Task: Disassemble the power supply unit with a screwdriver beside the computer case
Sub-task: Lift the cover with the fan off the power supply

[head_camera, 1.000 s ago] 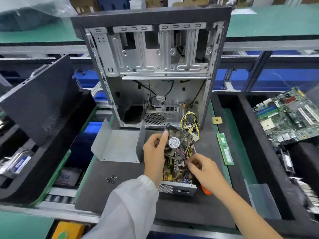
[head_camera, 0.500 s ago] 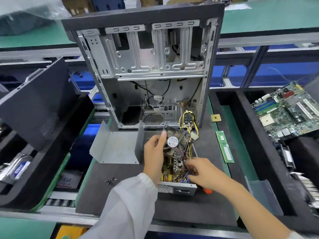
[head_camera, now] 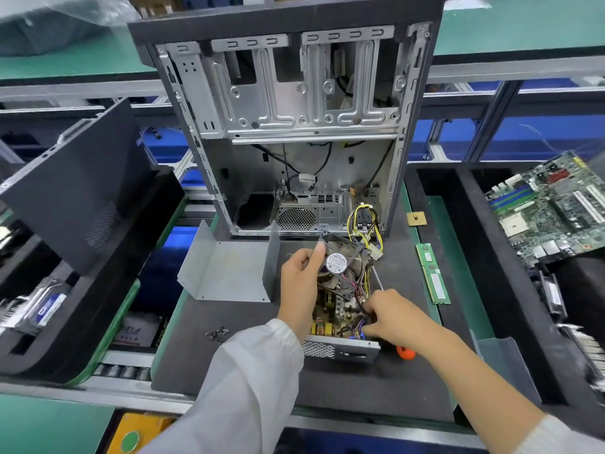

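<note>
**Opened power supply under both hands in front of the empty case**

The power supply unit [head_camera: 340,347] sits on the dark foam mat [head_camera: 255,371] of the desk, at the centre of the view, its cover off and its circuit board exposed. Directly at 12 o'clock from it stands the computer case [head_camera: 294,126], upright, open and stripped, with a few cables hanging inside.

The left hand [head_camera: 299,290], in a white sleeve [head_camera: 248,388], holds the cooling fan [head_camera: 340,263] tilted up above the unit; its fingers [head_camera: 316,257] are closed around the fan's left edge, thumb on the frame near the round label. The fan is tethered to the board by thin wires. A bundle of yellow and black cables [head_camera: 363,227] rises from the unit toward the case.

The right hand [head_camera: 396,317] reaches into the unit at its 3 o'clock side, fingers pressed together in a pinch among the wires by the board; exactly which wire they grip cannot be told. The screwdriver [head_camera: 405,352] lies beneath this hand, its orange handle showing at the wrist and its thin metal shaft pointing to 11 o'clock.

At 9 o'clock from the unit lies the bent grey metal cover [head_camera: 229,273], and at 8 o'clock a small cluster of loose screws [head_camera: 216,333]. At 2 o'clock lie a green memory stick [head_camera: 432,273] and, beyond it, a small square processor chip [head_camera: 416,219]. Far at 2 o'clock a motherboard [head_camera: 553,208] leans in a black tray.
</note>
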The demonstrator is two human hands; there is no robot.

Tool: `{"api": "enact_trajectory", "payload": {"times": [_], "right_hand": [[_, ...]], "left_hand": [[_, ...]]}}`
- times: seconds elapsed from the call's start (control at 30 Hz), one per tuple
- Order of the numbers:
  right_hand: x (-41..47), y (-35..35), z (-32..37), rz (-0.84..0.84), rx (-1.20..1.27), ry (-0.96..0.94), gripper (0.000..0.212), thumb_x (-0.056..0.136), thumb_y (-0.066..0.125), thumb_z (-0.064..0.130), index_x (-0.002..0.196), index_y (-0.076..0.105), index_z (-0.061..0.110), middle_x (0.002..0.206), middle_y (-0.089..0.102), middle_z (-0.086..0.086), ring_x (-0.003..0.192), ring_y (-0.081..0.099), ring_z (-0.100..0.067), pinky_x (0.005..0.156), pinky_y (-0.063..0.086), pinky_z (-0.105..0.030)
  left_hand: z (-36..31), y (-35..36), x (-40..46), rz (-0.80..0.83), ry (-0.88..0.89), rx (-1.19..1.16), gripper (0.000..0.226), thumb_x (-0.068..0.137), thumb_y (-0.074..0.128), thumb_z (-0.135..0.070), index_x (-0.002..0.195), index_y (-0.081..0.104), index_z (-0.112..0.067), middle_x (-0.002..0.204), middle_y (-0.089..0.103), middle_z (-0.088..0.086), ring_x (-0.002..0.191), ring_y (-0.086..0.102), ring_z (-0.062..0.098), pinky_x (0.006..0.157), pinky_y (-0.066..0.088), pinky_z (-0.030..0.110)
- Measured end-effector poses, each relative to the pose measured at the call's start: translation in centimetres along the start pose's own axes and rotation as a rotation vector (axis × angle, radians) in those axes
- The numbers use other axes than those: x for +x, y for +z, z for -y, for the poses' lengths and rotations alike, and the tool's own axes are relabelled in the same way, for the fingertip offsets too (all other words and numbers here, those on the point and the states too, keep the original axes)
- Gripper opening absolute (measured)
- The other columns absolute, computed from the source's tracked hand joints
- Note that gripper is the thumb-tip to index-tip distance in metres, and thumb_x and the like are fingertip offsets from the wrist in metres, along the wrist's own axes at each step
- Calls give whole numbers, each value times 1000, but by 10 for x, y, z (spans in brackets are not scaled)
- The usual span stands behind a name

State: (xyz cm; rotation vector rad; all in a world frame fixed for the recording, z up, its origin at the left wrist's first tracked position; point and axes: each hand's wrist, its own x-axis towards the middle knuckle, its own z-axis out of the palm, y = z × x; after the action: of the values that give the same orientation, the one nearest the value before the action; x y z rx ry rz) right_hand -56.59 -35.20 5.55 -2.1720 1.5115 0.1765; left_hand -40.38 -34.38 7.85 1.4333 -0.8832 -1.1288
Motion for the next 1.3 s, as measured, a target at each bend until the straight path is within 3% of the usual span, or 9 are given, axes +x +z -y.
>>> {"api": "enact_trajectory", "payload": {"times": [0.13,0.37,0.53,0.63,0.73,1.03,1.13,1.23,1.3], "right_hand": [[-4,-1,0,-16,-59,10,37,77,68,36,59,39,20,65,42,6,65,46,-22,48,28,-27],[-2,3,6,-42,-33,12,33,77,66,31,61,40,17,66,41,4,72,46,-26,56,33,-31],[-7,8,-4,-115,91,35,18,73,72,35,64,62,25,68,52,10,72,50,-14,56,34,-27],[-9,11,-8,-154,150,41,25,71,75,35,54,57,34,69,52,14,70,47,-9,61,34,-26],[-10,10,-8,-171,101,-23,8,74,73,36,69,70,32,70,53,13,69,48,-10,59,33,-24],[-14,12,-10,-145,-139,-200,12,85,63,33,92,66,23,100,63,8,94,57,-20,65,37,-26],[-13,14,-7,-152,-164,-200,12,87,61,29,93,65,19,101,64,3,95,58,-22,66,37,-28],[-13,15,-8,-174,-128,-169,12,88,60,28,90,65,17,97,64,2,94,57,-22,65,36,-27],[-14,17,-9,-174,-102,-182,12,89,60,26,93,66,16,99,63,2,93,57,-21,66,35,-26]], "left_hand": [[-2,1,0,-5,-6,8,44,97,54,-43,94,66,-1,99,68,18,87,61,16,85,50,33],[0,2,0,-2,-16,14,42,97,55,-42,93,68,-3,96,71,15,92,65,23,85,51,32],[0,1,0,-6,-31,-6,43,97,55,-43,93,69,-3,96,71,14,94,65,25,87,51,35],[-1,0,-2,0,-38,-21,42,97,55,-43,95,69,-3,97,71,14,100,64,29,89,51,36],[-2,0,-2,9,-23,-21,42,97,55,-41,96,69,-1,98,70,18,103,63,33,94,49,43],[-1,-1,-3,36,-15,-15,41,97,55,-41,93,69,-3,97,70,15,98,64,27,90,49,37],[1,-2,-2,35,-13,-18,39,96,56,-42,92,71,-5,94,71,10,86,65,13,83,50,30],[4,-3,0,56,-9,-25,39,97,56,-41,92,70,-5,93,72,12,88,66,17,82,51,28],[6,-2,2,63,10,-20,39,96,56,-40,92,71,-5,91,72,9,83,65,9,74,51,16]]}}
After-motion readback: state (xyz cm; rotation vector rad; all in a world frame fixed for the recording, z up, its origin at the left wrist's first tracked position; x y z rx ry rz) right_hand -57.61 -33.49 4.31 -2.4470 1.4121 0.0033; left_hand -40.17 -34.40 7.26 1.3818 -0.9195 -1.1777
